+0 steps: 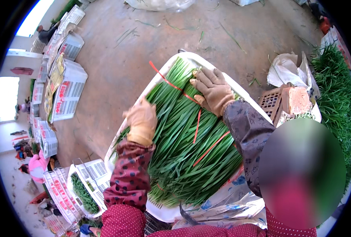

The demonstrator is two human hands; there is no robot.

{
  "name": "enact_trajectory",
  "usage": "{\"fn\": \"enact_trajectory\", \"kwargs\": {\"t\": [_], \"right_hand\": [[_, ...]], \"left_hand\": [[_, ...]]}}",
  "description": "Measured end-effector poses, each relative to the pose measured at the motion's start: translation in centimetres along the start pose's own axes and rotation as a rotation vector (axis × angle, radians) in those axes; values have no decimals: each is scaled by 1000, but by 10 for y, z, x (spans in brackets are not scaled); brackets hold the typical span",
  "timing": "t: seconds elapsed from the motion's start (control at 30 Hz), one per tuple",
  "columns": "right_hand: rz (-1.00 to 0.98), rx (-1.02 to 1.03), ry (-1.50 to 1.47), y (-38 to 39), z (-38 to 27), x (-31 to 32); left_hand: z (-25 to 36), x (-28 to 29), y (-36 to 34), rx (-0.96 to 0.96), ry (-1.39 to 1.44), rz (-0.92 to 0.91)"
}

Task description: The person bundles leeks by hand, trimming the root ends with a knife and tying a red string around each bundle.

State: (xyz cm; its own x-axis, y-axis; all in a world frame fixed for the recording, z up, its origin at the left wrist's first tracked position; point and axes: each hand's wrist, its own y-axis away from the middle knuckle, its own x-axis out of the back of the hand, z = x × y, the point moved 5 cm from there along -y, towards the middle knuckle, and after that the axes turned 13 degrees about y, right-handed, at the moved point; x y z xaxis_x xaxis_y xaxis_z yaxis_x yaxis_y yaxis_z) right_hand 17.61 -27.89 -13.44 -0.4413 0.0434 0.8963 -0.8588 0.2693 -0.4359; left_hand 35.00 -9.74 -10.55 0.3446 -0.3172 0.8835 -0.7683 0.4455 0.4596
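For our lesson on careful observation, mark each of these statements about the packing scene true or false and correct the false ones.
1. Both hands wear tan gloves. True: the left hand and the right hand are gloved.
2. The green chives lie in a black bucket. False: they lie in a white crate.
3. Red bands lie across the chives. True.
4. The left hand is lifted clear of the chives. False: it rests on them.
5. The floor is bare concrete with scattered leaves. True.

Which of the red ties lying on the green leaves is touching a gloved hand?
The long red tie at the far end of the bundle: it runs under the right hand. The two shorter red ties nearer the person lie clear of both hands.
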Motion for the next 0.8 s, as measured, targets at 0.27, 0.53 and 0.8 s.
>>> {"fn": "enact_trajectory", "kwargs": {"t": [0.27,0.53,0.8], "right_hand": [[-63,2,-82,-9,-26,-6],[-115,-88,47,-17,6,-9],[89,-331,26,121,-24,187]], "left_hand": [[98,-19,-69,-783,355,762],[140,-1,-66,-667,379,677],[134,-9,-72,-797,436,588]]}}
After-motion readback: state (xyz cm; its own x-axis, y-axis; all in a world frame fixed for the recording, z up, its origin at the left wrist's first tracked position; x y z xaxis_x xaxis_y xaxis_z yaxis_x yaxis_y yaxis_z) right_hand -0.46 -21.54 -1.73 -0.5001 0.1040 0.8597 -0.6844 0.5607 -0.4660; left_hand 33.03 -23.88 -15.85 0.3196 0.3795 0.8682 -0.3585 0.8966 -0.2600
